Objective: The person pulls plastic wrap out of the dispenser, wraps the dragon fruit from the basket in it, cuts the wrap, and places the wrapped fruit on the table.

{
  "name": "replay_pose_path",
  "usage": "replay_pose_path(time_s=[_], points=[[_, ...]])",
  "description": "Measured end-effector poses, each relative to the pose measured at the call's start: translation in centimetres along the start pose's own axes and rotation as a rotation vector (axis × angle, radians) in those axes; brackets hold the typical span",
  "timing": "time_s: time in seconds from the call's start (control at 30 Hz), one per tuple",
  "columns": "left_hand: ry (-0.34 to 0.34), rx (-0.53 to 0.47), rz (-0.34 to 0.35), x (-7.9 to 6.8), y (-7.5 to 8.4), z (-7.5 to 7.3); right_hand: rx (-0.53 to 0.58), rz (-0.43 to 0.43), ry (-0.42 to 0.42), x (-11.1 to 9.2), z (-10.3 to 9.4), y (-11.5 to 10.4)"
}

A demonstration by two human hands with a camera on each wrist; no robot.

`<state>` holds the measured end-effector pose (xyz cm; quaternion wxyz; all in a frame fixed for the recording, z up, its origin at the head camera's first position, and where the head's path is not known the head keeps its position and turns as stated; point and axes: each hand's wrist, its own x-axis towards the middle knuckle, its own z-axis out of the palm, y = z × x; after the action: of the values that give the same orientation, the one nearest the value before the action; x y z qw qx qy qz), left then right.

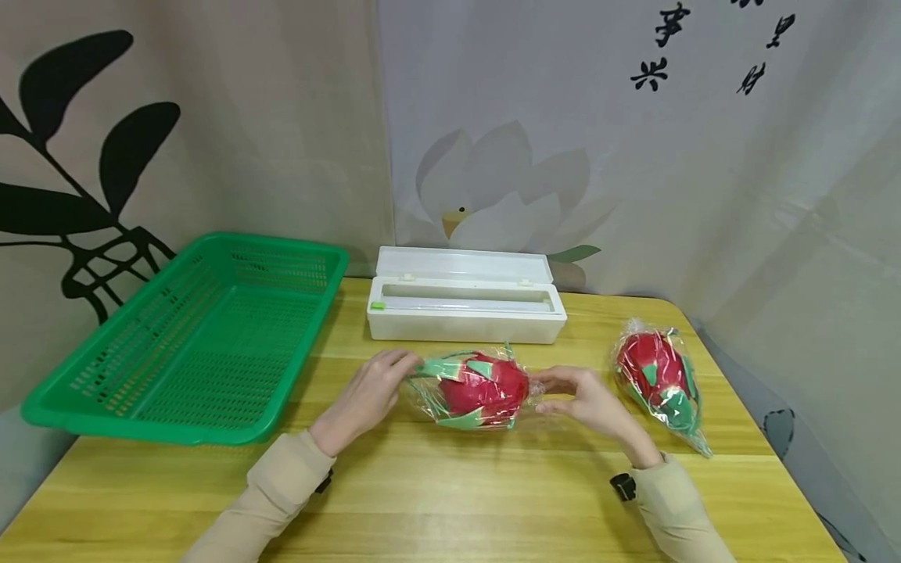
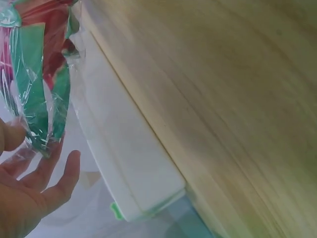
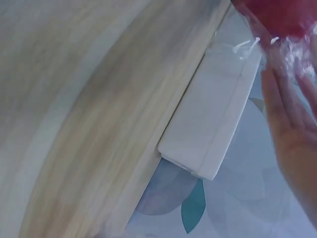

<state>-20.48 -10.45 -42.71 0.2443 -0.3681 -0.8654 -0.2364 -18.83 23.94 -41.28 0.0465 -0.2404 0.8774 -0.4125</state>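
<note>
A red dragon fruit (image 1: 486, 387) with green scales, wrapped in clear film, lies sideways between my two hands over the front middle of the table. My left hand (image 1: 373, 395) pinches its green leafy end; in the left wrist view the thumb (image 2: 11, 136) and fingertips meet the film there. At the round red end, my right hand (image 1: 587, 399) pinches the gathered film between thumb and fingers. The right wrist view shows crinkled film (image 3: 290, 57) against those fingers. Further right lies a second film-wrapped dragon fruit (image 1: 658, 375), its green tip toward me.
Behind the hands stands a white cling film box (image 1: 464, 327), lid raised, a roll inside and a green slider (image 1: 378, 306) at its left. A green plastic basket (image 1: 281, 391) occupies the table's left. A printed curtain (image 1: 296, 117) hangs behind the wooden table (image 1: 436, 500).
</note>
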Motion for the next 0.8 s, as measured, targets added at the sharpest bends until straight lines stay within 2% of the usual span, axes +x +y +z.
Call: replay_pose_path(time_s=[0.13,0.3,0.43,0.63,0.8], points=[[-0.018,-0.029,-0.019,-0.1,0.0,0.0,-0.115,-0.043,0.141,0.6,0.7,-0.2],[-0.087,-0.041,-0.018,-0.4,0.1,0.2,-0.243,-0.125,0.29,1.4,1.5,-0.3],[-0.133,-0.035,0.003,-0.7,0.3,0.5,-0.29,-0.163,0.323,1.9,1.9,-0.2],[-0.157,-0.025,0.011,-0.5,0.9,0.5,-0.329,-0.202,0.355,1.9,2.3,-0.1],[-0.266,0.023,-0.03,-0.7,1.6,0.2,-0.32,-0.233,0.358,1.8,2.3,0.0]])
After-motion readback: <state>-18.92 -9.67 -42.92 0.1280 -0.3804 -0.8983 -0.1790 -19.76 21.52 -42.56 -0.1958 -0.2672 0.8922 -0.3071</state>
